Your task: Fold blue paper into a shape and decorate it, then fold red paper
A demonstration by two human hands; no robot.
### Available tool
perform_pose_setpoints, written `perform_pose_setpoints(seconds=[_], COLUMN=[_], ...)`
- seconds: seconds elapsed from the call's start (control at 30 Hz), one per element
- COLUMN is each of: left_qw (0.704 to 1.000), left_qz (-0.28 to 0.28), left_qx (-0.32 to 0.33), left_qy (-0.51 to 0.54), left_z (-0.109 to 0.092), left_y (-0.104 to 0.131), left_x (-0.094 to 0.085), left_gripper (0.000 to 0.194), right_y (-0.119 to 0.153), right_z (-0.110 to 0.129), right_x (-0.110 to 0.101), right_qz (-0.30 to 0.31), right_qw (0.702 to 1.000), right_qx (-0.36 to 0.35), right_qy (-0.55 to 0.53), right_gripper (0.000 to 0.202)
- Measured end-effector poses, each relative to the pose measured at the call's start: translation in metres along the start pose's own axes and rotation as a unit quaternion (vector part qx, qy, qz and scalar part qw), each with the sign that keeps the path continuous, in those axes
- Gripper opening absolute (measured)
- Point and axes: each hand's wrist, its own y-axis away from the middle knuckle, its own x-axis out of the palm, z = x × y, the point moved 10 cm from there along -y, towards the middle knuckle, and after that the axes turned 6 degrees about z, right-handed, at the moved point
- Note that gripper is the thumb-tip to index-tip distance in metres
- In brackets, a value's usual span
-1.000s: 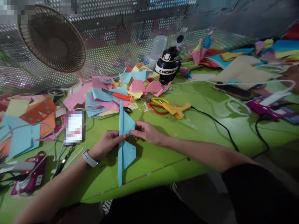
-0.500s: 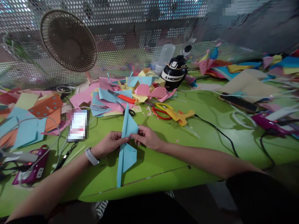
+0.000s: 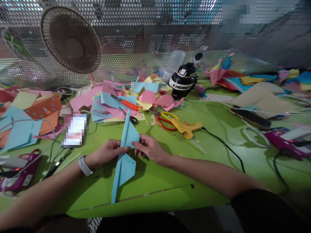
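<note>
A folded piece of light blue paper (image 3: 127,170) is held over the green table, with a long narrow fold along its left side and two flaps on its right. My left hand (image 3: 113,150) pinches the long fold near its middle, thumb on top. My right hand (image 3: 149,149) grips the upper flap between thumb and fingers, close to the notch between the flaps. Its lower fingers are curled and partly hidden. Black-handled scissors (image 3: 133,120) lie just beyond the paper's upper tip.
A yellow glue gun (image 3: 187,127) and red-and-yellow-handled scissors (image 3: 167,123) lie right of centre. Behind them are paper scraps (image 3: 148,97), a red-handled cutter (image 3: 130,105) and a black jug (image 3: 183,81). A fan (image 3: 71,40) stands at back left, a phone (image 3: 74,131) nearer. Cords cross both sides.
The paper and both hands sit slightly further left and lower in view, and the paper leans a little more to the right at its top. Both hands keep their hold.
</note>
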Motion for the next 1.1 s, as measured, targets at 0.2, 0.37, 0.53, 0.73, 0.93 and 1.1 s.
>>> perform_pose_setpoints(seconds=[0.2, 0.37, 0.53, 0.73, 0.93, 1.1], left_qw=[1.0, 1.0, 1.0, 1.0, 1.0, 1.0], left_qz=[-0.005, 0.001, 0.003, -0.02, -0.016, -0.014], left_qx=[-0.001, -0.003, -0.013, -0.003, -0.01, 0.008], left_qy=[-0.021, -0.018, -0.008, -0.021, -0.002, 0.017], left_z=[0.001, 0.001, 0.002, -0.001, 0.001, 0.0], left_y=[0.0, 0.001, 0.001, 0.002, 0.002, 0.0], left_x=[-0.001, 0.0, 0.001, -0.003, -0.003, -0.001], left_gripper=[0.034, 0.037, 0.036, 0.035, 0.037, 0.037], right_y=[0.001, 0.001, 0.001, 0.001, -0.001, -0.002], right_z=[0.001, 0.0, -0.002, 0.0, 0.004, 0.004], right_x=[0.001, 0.002, -0.001, -0.008, -0.012, -0.006], right_qz=[0.003, -0.001, -0.004, -0.023, -0.028, -0.007], right_qw=[1.0, 1.0, 1.0, 1.0, 0.999, 1.0], right_qx=[0.004, 0.002, 0.002, -0.002, -0.017, -0.014], right_qy=[-0.003, -0.008, -0.005, -0.018, -0.033, -0.019], right_gripper=[0.04, 0.04, 0.04, 0.041, 0.045, 0.038])
